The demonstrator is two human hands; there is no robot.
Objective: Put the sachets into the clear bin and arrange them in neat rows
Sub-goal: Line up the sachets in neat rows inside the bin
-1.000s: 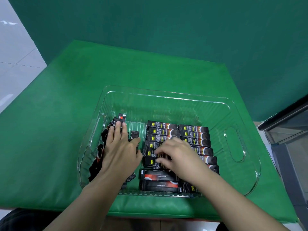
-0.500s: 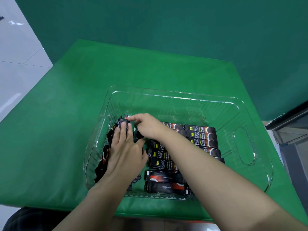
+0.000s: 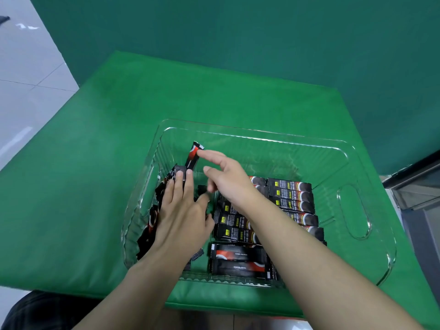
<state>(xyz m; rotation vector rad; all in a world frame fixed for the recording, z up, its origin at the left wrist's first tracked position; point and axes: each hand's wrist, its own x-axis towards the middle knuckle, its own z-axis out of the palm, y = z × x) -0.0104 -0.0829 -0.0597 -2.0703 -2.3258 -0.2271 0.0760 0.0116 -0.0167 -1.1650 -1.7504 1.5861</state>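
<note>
- we have the clear bin [image 3: 352, 210] sitting on the green bench [image 3: 95, 163], toward its near edge, with sachets [image 3: 290, 196] already lying flat in rows along the bin's right and middle part.
- our left hand [image 3: 181, 217] lies flat, fingers straight, pressing a loose dark pile of sachets [image 3: 152, 220] against the bin's left wall.
- our right hand [image 3: 226, 177] has relaxed, spread fingers; its fingertip touches one raised sachet [image 3: 194, 154] tilted up near the far left corner, though we cannot tell whether it pinches it.
- we judge these sachets light, thin, slick and bendy, so they slide and fan easily.
- we think the best hold is across the narrow width near mid-length, keeping the pile squared under a flat palm.
</note>
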